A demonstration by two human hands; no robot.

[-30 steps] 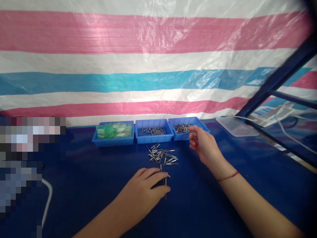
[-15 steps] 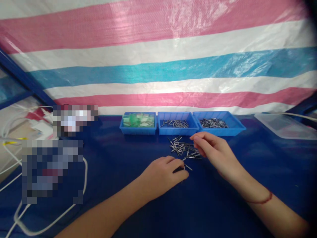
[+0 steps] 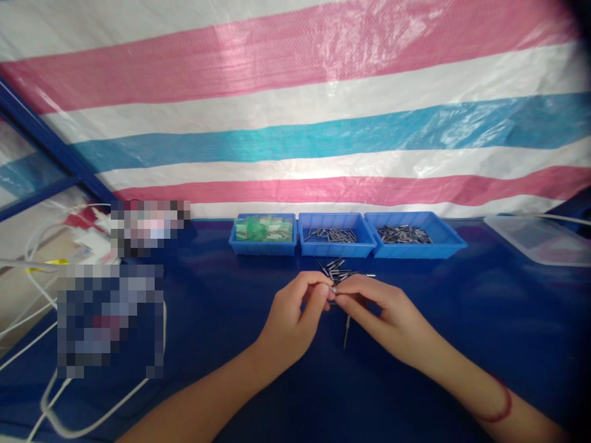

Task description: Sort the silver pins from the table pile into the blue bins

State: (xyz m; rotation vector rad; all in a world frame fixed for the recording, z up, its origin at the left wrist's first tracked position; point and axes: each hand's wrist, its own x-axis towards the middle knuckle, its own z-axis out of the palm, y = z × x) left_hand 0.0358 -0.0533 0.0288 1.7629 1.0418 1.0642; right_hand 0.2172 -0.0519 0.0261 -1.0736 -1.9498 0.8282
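Observation:
My left hand and my right hand meet fingertip to fingertip over the middle of the blue table. Both are closed in a pinch around a small metal rivet, mostly covered by the fingers. Just behind them lies a loose pile of thin blind rivets, silver and dark, partly hidden by my hands. One single rivet lies apart on the table, below the fingers of my right hand.
Three blue bins stand in a row at the back: the left bin holds green and white packets, the middle bin and right bin metal pins. A clear plastic lid lies right; white cables and blurred items lie left.
My left hand has risen from the table at the near side of the pile. My right hand has moved left and down, and their fingertips now come together at the small rivet.

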